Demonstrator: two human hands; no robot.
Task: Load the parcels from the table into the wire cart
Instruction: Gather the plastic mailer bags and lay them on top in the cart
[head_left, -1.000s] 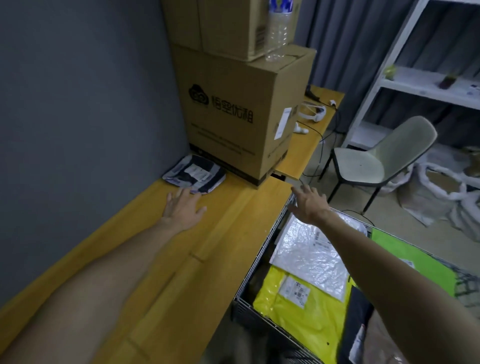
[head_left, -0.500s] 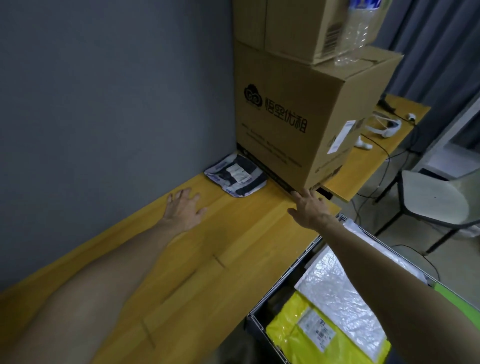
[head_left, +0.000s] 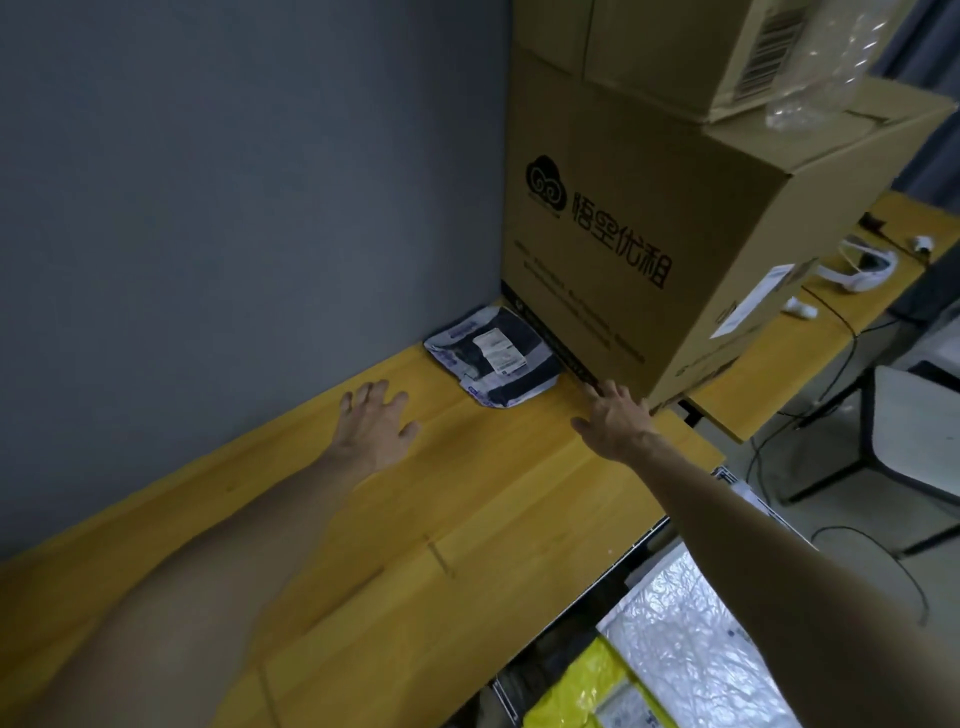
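Only two arms of the person show, both bare all the way to the lower edge of the frame. The left forearm (head_left: 249, 561) is smooth and looks very broad close to the camera, tapering to a narrow wrist. The right forearm (head_left: 779, 561) looks slimmer and longer. The left hand (head_left: 376, 423) and right hand (head_left: 618, 421) are bare too, seen from the back. Knuckles and fingers are plain, but the nails are too blurred to make out.

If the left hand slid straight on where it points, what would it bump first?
Probably the small dark parcel; only bare table lies between it and the left hand. Depth unclear.
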